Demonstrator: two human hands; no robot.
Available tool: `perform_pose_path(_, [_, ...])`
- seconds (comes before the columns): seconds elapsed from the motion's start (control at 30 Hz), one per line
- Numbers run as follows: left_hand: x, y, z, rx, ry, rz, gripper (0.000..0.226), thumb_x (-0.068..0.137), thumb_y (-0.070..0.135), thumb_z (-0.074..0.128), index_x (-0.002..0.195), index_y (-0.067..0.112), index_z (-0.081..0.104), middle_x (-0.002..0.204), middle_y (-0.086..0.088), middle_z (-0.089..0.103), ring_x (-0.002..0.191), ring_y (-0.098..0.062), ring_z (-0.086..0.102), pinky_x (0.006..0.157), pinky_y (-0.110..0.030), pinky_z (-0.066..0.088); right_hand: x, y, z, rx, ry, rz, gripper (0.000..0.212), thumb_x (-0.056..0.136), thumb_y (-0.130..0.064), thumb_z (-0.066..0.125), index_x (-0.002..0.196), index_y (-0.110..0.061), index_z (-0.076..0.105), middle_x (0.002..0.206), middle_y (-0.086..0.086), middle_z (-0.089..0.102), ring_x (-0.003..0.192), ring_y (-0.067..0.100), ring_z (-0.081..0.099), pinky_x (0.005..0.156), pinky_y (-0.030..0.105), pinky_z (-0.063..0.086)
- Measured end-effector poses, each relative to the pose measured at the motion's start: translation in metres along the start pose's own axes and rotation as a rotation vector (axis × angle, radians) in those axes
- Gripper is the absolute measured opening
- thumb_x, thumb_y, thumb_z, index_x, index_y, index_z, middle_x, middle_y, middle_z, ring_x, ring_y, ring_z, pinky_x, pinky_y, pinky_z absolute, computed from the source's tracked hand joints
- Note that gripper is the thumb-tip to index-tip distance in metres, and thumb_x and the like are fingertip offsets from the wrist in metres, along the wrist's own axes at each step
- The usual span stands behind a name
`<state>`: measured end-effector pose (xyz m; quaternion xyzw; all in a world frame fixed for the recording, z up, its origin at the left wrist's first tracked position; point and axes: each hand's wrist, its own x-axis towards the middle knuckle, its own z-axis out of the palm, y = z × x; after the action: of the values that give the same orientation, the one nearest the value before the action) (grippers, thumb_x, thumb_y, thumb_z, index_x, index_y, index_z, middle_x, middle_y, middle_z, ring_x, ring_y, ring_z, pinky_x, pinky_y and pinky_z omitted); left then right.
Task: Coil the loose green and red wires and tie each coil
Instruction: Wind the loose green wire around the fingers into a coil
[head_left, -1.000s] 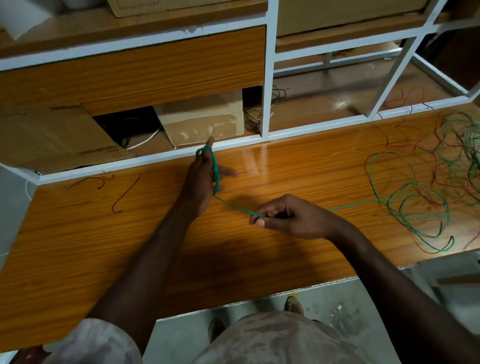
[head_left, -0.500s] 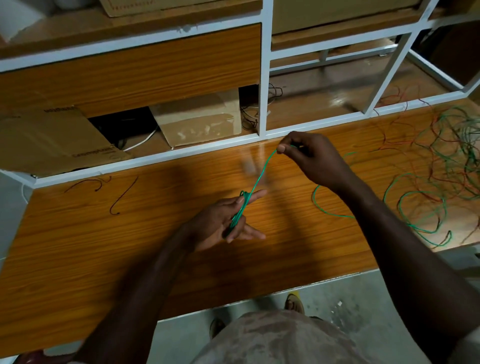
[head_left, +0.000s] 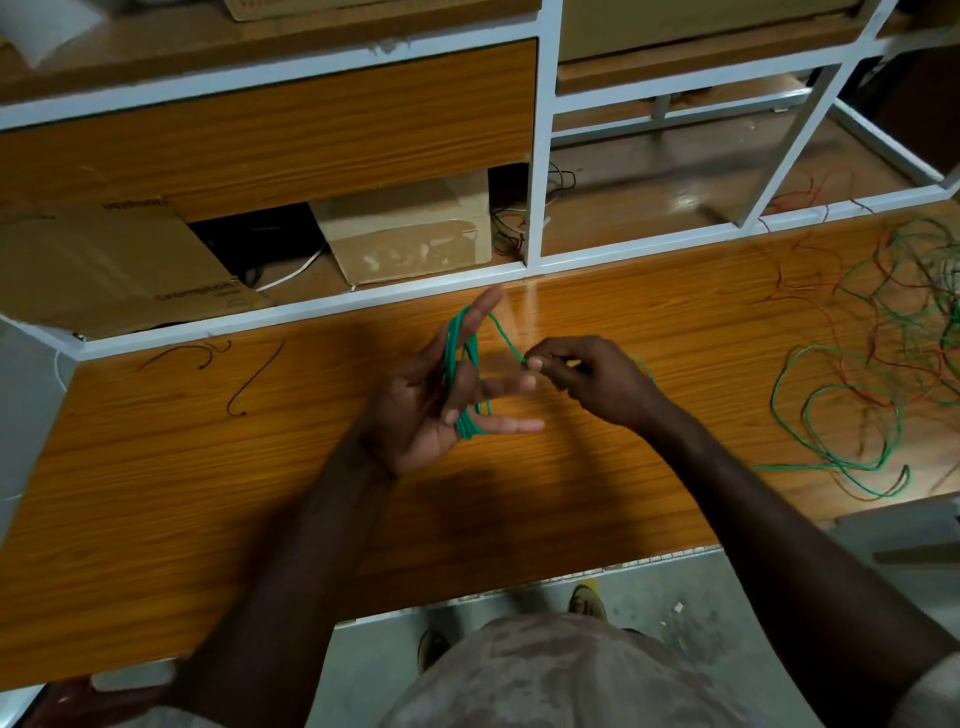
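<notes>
Thin green insulated wire (head_left: 460, 371) is looped in a narrow coil around the spread fingers of the left hand (head_left: 434, 402), above the middle of the orange wooden tabletop (head_left: 208, 467). Its long axis runs near-to-far. Right hand (head_left: 587, 382) pinches the free strand just right of it. Light, springy stuff, probably eager to uncoil; best pinched close to the coil.

Dim, warm light with glare on the tabletop (head_left: 530, 312), heavy arm shadows, and edges bent by wide-angle distortion.
</notes>
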<state>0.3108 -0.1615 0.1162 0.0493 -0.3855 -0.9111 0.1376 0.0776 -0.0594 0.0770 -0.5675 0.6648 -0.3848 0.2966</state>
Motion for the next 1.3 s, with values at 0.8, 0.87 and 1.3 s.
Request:
perform_pose_path(0.8, [0.007, -0.027, -0.081, 0.888, 0.639, -0.099, 0.046, 0.119, 0.026, 0.029, 0.163, 0.015, 0.038, 0.068, -0.022, 0.053, 0.058, -0.024, 0.063, 0.097, -0.050, 0.060, -0.028, -0.075, -0.070, 0.279, -0.145, -0.067, 0.023, 0.109, -0.022, 0.055, 0.107, -0.004, 0.071, 0.069, 0.023, 0.038, 0.055, 0.027, 0.029, 0.046, 0.035, 0.026])
perform_pose_path(0.87, [0.005, -0.034, -0.075, 0.814, 0.597, -0.135, 0.046, 0.118, 0.017, 0.028, 0.161, 0.003, 0.037, 0.058, -0.011, 0.056, 0.055, -0.029, 0.060, 0.084, -0.039, 0.062, -0.019, -0.071, -0.080, 0.241, -0.043, -0.057, 0.024, 0.111, -0.022, 0.054, 0.106, -0.005, 0.070, 0.069, 0.016, 0.039, 0.056, 0.027, 0.028, 0.048, 0.037, 0.026])
perform_pose_path(1.3, [-0.023, -0.055, -0.013, 0.501, 0.208, -0.218, 0.050, 0.112, 0.042, 0.035, 0.157, 0.027, 0.052, 0.049, -0.011, 0.040, 0.093, -0.040, 0.076, 0.117, -0.064, 0.041, 0.029, -0.004, -0.061, 0.194, 0.334, 0.074, 0.028, 0.108, -0.036, 0.061, 0.100, -0.012, 0.073, 0.067, -0.007, 0.049, 0.054, 0.001, 0.040, 0.049, 0.019, 0.033])
